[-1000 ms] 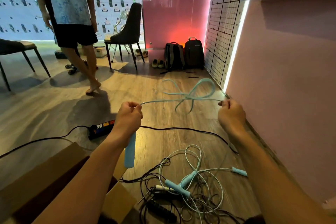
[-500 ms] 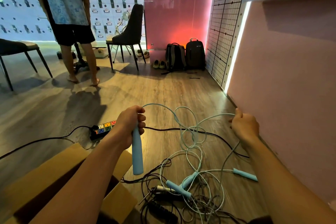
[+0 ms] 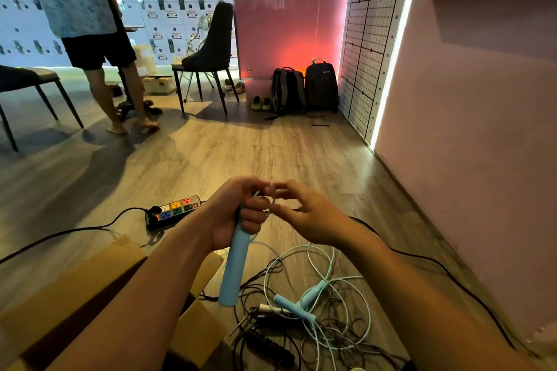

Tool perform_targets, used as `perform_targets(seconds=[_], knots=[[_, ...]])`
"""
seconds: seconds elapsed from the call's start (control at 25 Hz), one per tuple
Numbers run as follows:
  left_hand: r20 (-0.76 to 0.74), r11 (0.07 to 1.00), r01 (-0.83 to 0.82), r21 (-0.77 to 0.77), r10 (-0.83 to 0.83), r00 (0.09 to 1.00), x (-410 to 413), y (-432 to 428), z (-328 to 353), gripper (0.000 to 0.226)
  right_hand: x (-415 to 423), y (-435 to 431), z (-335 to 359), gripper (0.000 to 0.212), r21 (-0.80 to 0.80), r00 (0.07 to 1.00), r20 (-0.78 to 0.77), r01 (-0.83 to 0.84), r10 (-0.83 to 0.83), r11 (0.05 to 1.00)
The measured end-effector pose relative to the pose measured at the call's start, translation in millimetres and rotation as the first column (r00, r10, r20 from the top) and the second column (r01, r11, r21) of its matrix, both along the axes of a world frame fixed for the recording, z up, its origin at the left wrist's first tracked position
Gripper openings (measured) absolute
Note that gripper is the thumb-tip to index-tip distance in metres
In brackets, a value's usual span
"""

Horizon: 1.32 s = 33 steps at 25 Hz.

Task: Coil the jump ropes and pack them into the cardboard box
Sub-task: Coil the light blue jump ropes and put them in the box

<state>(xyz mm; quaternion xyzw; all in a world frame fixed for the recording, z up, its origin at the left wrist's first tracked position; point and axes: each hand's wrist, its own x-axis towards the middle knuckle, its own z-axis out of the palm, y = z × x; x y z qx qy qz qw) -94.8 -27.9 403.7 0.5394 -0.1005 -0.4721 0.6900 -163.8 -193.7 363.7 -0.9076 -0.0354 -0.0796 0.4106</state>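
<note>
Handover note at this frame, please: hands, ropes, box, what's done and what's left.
Left hand grips a blue handle of one jump rope, with the handle hanging down.
Right hand appears to pinch that rope's cord beside the left fist, but this is blurred.
The other ropes lie in a tangle on the floor, mixed with black cords.
Cardboard box is open at lower left, with no rope visible inside.
Done: nothing visibly packed. Left: coil the held rope, box it, then untangle and pack the rest.
</note>
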Motion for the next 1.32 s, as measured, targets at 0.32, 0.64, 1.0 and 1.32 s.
perform_targets(seconds=[0.32,0.64,1.0,1.32], knots=[[0.149,0.962,0.152,0.226,-0.189,0.971,-7.6,8.0,-0.9,0.042,1.9,-14.1,6.8,0.014,0.237,0.847,0.365,0.316,-0.386,0.919],[-0.26,0.695,-0.258,-0.671,0.106,0.96,3.7,2.4,3.7,0.026,-1.9,-10.6,2.1,0.041,-0.008,0.994,-0.087,0.072,-0.073,0.997],[0.468,0.691,-0.525,-0.497,0.723,0.509,44.6,11.6,-24.0,0.008,-12.4,-10.1,17.4,0.034,-0.346,0.978,-0.059,0.167,-0.198,0.923],[0.576,0.777,-0.058,0.627,-0.412,0.706,6.4,6.5,-19.8,0.067,-15.5,-38.7,15.8,0.033,-0.387,0.828,0.449,0.52,-0.336,0.762]])
